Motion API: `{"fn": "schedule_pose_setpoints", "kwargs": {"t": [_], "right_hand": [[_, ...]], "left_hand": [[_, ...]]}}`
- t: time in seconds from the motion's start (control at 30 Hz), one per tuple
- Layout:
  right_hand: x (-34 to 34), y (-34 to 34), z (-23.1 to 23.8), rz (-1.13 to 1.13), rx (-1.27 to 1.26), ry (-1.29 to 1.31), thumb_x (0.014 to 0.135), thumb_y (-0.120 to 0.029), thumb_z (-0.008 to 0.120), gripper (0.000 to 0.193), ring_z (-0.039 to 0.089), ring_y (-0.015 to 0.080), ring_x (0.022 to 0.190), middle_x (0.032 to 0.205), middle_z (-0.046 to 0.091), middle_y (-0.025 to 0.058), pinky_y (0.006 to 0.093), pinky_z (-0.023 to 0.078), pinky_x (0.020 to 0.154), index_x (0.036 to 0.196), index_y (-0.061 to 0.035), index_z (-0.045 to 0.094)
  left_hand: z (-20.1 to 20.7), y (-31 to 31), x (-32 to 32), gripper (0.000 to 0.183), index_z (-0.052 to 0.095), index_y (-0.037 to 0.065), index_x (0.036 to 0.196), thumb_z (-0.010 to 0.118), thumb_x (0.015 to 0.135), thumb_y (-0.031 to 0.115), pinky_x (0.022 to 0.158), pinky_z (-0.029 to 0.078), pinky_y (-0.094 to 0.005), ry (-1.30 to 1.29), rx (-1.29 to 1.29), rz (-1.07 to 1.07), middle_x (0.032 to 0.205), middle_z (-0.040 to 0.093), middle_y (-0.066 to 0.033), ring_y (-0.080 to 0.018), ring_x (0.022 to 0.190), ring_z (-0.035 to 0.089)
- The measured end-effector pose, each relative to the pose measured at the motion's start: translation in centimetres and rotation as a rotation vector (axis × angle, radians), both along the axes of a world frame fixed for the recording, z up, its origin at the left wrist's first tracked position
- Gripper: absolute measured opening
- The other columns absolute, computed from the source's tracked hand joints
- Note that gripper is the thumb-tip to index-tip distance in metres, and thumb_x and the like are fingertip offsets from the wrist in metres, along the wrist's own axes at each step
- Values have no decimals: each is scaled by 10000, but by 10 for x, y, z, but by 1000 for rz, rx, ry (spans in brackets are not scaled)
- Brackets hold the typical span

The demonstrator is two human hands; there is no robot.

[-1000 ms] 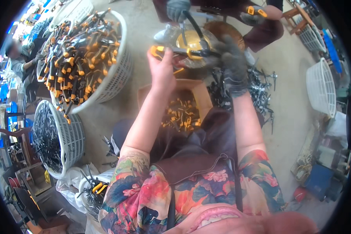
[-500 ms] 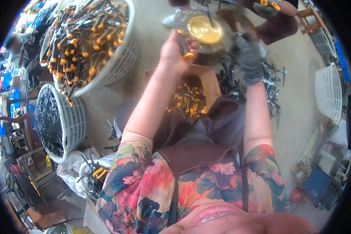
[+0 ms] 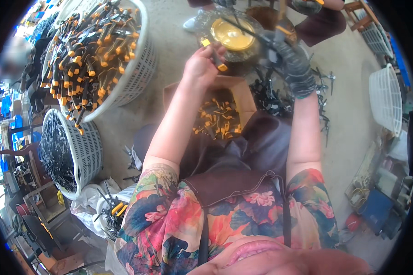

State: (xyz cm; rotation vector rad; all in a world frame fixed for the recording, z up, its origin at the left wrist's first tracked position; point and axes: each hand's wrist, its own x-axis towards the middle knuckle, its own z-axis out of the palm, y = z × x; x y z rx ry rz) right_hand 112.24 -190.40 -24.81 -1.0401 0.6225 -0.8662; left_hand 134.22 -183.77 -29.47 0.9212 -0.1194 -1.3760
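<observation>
My bare left hand (image 3: pixel 201 68) is closed around a short black handle grip (image 3: pixel 217 60) with yellow-orange ends, held just left of a shallow yellow dish (image 3: pixel 234 35). The dish holds a shiny yellowish substance. My right hand (image 3: pixel 296 68), in a dark grey glove, is closed on a long dark tool (image 3: pixel 243 28) whose shaft reaches over the dish; motion blur hides its exact kind. Below my right hand lies a heap of dark metal parts (image 3: pixel 267 96). Between my forearms, a cardboard box (image 3: pixel 244 98) contains several black-and-orange grips (image 3: pixel 218 120).
At the left stands a big white basket (image 3: pixel 147 48) heaped with black-and-orange handles, and below it a pale basket (image 3: pixel 91 149) of dark metal parts. Across from me is another person's gloved hand (image 3: pixel 307 6). A white basket (image 3: pixel 384 98) rests at the right.
My left hand has shifted slightly left with the grip, whose far end now shows more. The dark shaft over the dish now slants toward my right glove.
</observation>
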Motion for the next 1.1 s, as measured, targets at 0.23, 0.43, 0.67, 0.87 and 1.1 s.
{"fn": "schedule_pose_setpoints", "kwargs": {"t": [0.23,0.43,0.67,0.87,1.1], "right_hand": [[17,-14,-39,-203,-523,509,862,-202,658,335,620,129,908,1005,682,101,259,484,810,1142,-19,637],[20,-29,-57,-251,-602,501,848,-212,672,351,630,178,965,1030,683,129,289,470,866,1145,-28,635],[21,-27,-48,-169,-169,369,838,-186,695,353,610,112,857,969,690,70,255,487,788,1143,-16,638],[20,-32,-54,-137,-254,388,853,-187,686,334,580,68,720,884,663,22,210,484,623,1148,-34,645],[21,-23,-32,-250,98,101,855,-215,678,284,564,77,591,818,652,23,215,517,527,1053,-14,646]], "left_hand": [[-28,-7,3,262,432,-28,1212,418,977,85,749,497,-314,-260,-34,-33,1168,563,-129,-233,983,579],[-29,-11,-7,269,433,-4,1213,464,964,91,761,501,-300,-404,-18,13,1176,553,-104,-200,995,573],[-31,-13,-8,275,426,0,1220,463,966,97,770,502,-288,-427,-32,13,1211,532,-102,-200,1030,561],[-29,-14,-9,288,405,-13,1231,455,968,94,770,504,-283,-476,-48,-2,1217,529,-106,-203,1060,555],[-34,-13,-7,288,392,-22,1235,442,973,87,766,510,-289,-455,-58,38,1222,512,-124,-220,1065,563]]}}
